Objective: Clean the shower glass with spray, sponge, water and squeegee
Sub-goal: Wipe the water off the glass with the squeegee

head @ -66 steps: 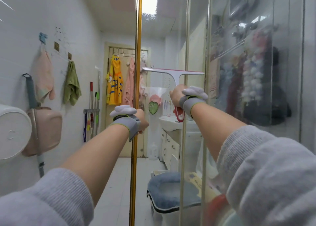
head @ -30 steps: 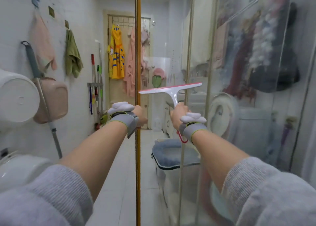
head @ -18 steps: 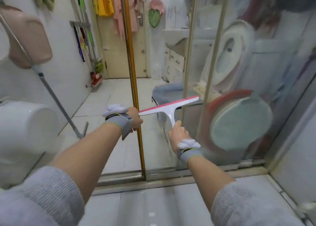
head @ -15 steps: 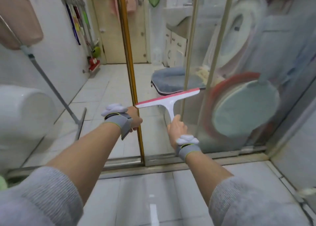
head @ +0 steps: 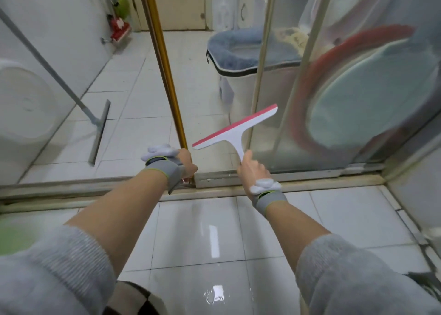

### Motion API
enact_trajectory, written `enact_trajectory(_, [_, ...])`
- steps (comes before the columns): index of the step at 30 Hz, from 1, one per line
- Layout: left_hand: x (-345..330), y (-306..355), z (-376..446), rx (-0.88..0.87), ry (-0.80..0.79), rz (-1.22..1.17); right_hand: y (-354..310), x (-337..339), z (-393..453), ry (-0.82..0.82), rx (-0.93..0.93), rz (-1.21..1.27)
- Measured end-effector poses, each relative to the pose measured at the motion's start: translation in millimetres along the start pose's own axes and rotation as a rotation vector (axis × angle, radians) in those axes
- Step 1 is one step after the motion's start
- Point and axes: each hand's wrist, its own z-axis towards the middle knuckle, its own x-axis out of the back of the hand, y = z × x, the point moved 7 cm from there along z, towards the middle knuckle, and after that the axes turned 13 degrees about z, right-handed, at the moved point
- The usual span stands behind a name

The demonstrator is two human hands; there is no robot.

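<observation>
With right hand (head: 250,171) fingers clenched on its stem, the light, stiff white-and-pink plastic squeegee (head: 235,129) steers easily; left hand (head: 187,165) grips gold door frame (head: 164,59).

sleeves (head: 55,274): grey fleece, pushed up | wrists (head: 164,169): grey bands, white pods

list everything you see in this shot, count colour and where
squeegee: 1, white with red blade, against the shower glass, low centre
shower glass: clear panels, foggy, right half
gold door post: 1, left of the squeegee
bottom track: 1, pale metal, across the floor
long-handled floor squeegee: 1, grey, left, behind glass
covered toilet seat: 1, blue-grey, beyond the glass
floor tiles: white, wet
left hand: grips the gold post's base
right hand: holds the squeegee handle
wristbands: 2, grey
sleeves: 2, grey
</observation>
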Motion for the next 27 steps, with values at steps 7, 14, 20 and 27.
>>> enact_trajectory(7, [11,18,-15,-0.034,0.019,-0.141,10,25,-3,-0.217,0.253,-0.526])
enact_trajectory(14, [-4,-11,-2,0.029,0.011,-0.157,-48,10,13,-0.215,0.440,-0.515])
enact_trajectory(20, [-10,-15,9,0.065,0.011,-0.177,-59,-13,33,-0.282,0.403,-0.452])
enact_trajectory(27, [-29,16,22,0.040,-0.029,-0.120,-35,-7,40,-0.297,0.393,-0.433])
